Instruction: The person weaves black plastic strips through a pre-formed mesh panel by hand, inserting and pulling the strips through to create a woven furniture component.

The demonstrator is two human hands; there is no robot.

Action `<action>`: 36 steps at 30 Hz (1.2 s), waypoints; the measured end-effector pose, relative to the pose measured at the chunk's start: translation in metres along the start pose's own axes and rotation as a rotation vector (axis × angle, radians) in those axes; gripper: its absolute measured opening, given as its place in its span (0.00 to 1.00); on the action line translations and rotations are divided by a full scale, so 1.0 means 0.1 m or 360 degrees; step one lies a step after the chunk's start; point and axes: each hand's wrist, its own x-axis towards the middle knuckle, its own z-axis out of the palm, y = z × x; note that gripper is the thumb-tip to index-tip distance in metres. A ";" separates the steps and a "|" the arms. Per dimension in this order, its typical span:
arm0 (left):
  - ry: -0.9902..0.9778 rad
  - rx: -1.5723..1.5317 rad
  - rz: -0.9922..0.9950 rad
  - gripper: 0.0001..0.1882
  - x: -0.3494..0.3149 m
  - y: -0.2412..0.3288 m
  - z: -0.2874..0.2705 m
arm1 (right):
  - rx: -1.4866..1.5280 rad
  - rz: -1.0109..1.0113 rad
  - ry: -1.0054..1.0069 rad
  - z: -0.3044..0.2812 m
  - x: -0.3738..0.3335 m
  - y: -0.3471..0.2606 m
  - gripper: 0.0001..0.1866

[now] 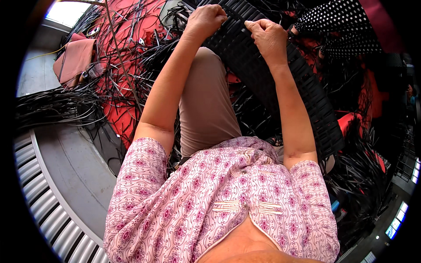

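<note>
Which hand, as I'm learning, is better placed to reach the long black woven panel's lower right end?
Probably the right hand: it's nearer that end of the panel; the left hand is farther.

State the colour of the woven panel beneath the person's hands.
The woven panel is black; it shows best in the head view.

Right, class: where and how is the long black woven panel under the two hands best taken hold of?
Take the black woven panel by its long right edge, probably coming from the right, beside the right forearm: thumb on top, fingers beneath. Its broad woven face offers little to pinch, while that edge shows clear there. Whether the underside is free is hidden.
</note>
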 end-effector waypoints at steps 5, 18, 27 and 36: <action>-0.0042 0.0201 -0.0089 0.18 0.00 0.02 0.15 | -0.0397 0.0077 -0.0018 0.04 -0.04 -0.04 0.15; -0.0025 -0.0245 -0.0196 0.14 -0.02 -0.12 0.28 | -0.0589 0.0075 -0.0070 0.08 -0.05 -0.05 0.16; -0.0007 -0.0177 -0.0173 0.13 -0.01 -0.11 0.30 | -0.0647 0.0135 -0.0142 0.10 -0.04 -0.13 0.16; -0.0063 -0.0144 -0.0076 0.13 -0.03 -0.09 0.24 | -0.0786 0.0081 -0.0193 0.27 0.04 -0.13 0.18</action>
